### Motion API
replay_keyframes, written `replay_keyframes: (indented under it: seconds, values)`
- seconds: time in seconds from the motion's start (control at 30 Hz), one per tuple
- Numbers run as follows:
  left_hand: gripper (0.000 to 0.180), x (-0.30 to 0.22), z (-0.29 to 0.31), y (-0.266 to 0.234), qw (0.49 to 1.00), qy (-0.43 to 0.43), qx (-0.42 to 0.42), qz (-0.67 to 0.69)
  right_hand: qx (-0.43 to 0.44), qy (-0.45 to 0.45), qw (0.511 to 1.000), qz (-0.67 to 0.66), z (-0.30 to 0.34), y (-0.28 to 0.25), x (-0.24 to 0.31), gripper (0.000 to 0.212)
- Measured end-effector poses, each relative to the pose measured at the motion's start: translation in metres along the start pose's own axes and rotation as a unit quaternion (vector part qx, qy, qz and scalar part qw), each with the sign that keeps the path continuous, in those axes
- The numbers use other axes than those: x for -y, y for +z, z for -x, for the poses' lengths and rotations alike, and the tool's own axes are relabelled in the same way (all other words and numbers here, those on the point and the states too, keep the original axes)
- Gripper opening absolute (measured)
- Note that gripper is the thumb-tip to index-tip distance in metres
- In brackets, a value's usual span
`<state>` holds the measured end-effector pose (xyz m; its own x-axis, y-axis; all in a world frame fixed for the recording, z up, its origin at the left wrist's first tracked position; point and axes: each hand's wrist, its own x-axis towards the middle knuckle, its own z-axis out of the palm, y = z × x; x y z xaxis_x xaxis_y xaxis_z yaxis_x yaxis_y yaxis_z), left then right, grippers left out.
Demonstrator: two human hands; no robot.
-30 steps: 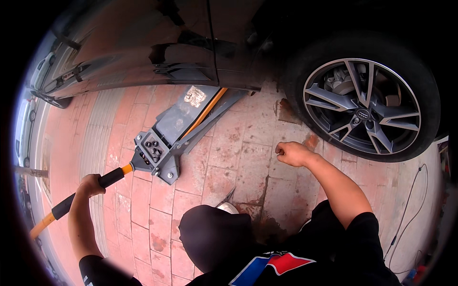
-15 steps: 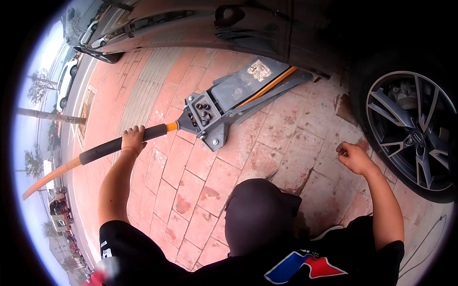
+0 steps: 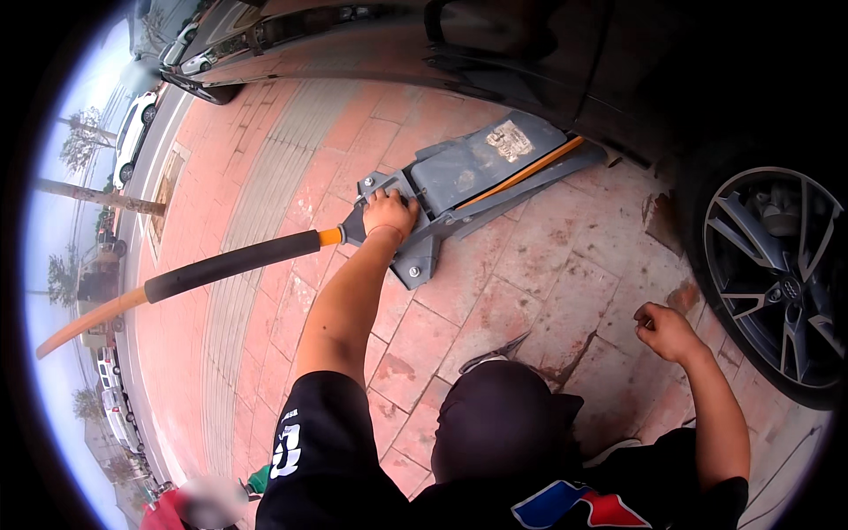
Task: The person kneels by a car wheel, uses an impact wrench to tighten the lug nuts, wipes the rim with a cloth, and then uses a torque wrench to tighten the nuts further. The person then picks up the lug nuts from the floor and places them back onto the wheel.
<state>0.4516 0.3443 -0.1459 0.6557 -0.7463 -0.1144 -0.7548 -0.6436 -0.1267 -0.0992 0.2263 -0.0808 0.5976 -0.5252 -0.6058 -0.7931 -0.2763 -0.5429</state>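
Note:
My left hand [image 3: 389,215] rests over the small tray of a grey floor jack [image 3: 473,168], fingers slightly apart and reaching down into it. The hand covers the dark lug nuts in that tray, so I cannot see whether any is touched. A long jack handle [image 3: 234,265], orange with a black foam sleeve, slants out to the left, apart from the hand. My right hand [image 3: 667,331] is held above the paving near the car wheel [image 3: 777,274], its fingers curled together; whatever is in them is hidden. The jack's far end reaches under the dark car [image 3: 353,49].
Red and grey paving [image 3: 424,353] lies beneath me. A dark, pointed thing [image 3: 495,352] lies on it beside my cap. A block [image 3: 661,225] stands near the tyre. Tree trunks and parked cars line the road at left; a person in red [image 3: 163,512] is at the lower left.
My left hand has left the foam sleeve of the handle and moved right onto the jack's tray. My right hand stays curled near the wheel, slightly lower in view. The view has shifted a little.

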Motion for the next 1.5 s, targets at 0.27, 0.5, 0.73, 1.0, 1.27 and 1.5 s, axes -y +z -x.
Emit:
replay_keyframes:
  seconds: [0.27, 0.5, 0.73, 1.0, 1.27, 1.5]
  values:
    - [0.028, -0.013, 0.027, 0.035, 0.978, 0.075, -0.178, 0.074, -0.002, 0.033, 0.999, -0.008, -0.005, 0.008, -0.017, 0.030]
    - [0.032, -0.001, 0.022, 0.036, 0.974, 0.015, -0.161, 0.160, 0.017, -0.005, 1.000, 0.005, -0.021, 0.023, 0.006, 0.030]
    - [0.035, 0.009, 0.011, 0.019, 0.932, -0.022, -0.122, 0.340, 0.019, 0.002, 1.000, -0.014, -0.010, 0.011, 0.000, 0.031]
    - [0.023, -0.140, 0.144, -0.019, 0.649, 0.010, 0.386, 0.655, -0.075, -0.019, 0.965, -0.249, 0.119, -0.095, -0.026, 0.031]
    - [0.016, -0.335, 0.162, 0.000, 0.694, 0.364, 0.583, 0.213, -0.656, 0.490, 0.372, -0.437, 0.505, 0.197, -0.195, 0.026]
    - [0.017, -0.482, 0.278, 0.056, 0.680, 0.651, 0.337, 0.035, -0.326, 0.675, 0.480, -0.456, 0.452, 0.485, 0.023, 0.027]
